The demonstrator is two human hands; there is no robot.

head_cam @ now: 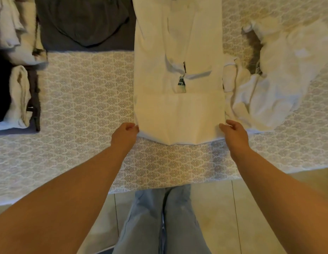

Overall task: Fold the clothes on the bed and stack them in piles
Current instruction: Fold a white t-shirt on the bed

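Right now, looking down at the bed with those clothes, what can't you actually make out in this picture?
- White shirt: its far end is cut off by the head view's top edge.
- Small dark label at the collar: too small to read.
- Left hand and right hand: fingertips at the shirt's near corners, the grip partly hidden by cloth.
- Unfolded white heap: too crumpled to count garments.
- Folded stacks: cut by the left edge.
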